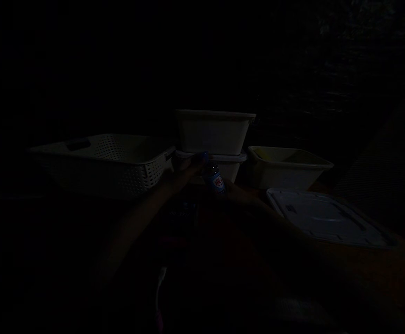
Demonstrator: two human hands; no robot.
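The scene is very dark. In the middle, my right hand (234, 192) is closed around the lower part of a small bottle (216, 182) with a blue label and red and white print. The bottle tilts toward the upper left, its clear neck showing. My left hand (188, 166) is closed on a blue cap (204, 156) just above the bottle's mouth. A thin gap seems to part cap and neck. Shadow hides most of the fingers on both hands. Beneath my hands lies a dark box (179, 213) with faint lettering.
A perforated basket (141, 178) stands at left. Behind my hands, a pale tub (212, 132) sits on a lidded one (232, 168). Another tub (282, 176) is at right, with a flat lid (324, 218) before it. A white cable (158, 287) lies in front.
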